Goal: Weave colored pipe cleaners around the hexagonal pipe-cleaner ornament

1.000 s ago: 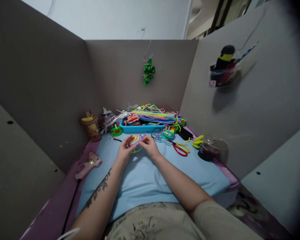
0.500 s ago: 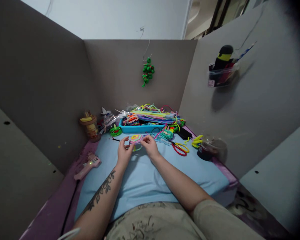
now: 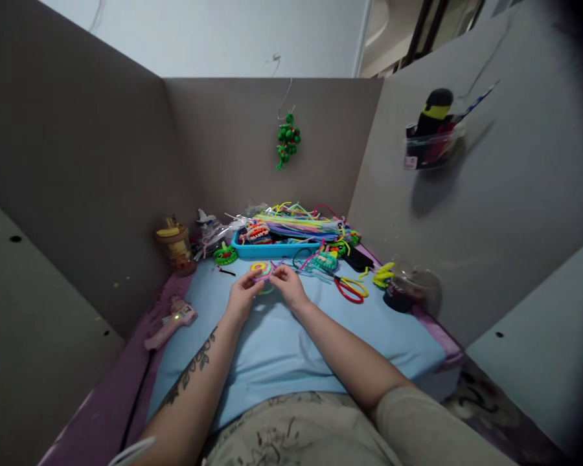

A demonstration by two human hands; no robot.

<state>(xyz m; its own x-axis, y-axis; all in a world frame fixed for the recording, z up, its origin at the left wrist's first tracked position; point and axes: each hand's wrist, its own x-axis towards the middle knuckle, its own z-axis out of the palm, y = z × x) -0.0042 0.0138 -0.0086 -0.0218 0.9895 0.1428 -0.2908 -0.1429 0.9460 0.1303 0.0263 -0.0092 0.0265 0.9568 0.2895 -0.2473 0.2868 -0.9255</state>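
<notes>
Multicoloured, concentrically banded piece [image 3: 260, 268] between left hand [image 3: 242, 293] and right hand [image 3: 290, 286]

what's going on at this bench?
Someone is working on a small striped craft piece over a blue cloth. The left hand grips one side and the right hand has its fingertips at the other edge. Scissors lie to the right, a pink glue gun to the left. Behind is a blue tray of colorful strips.
</notes>
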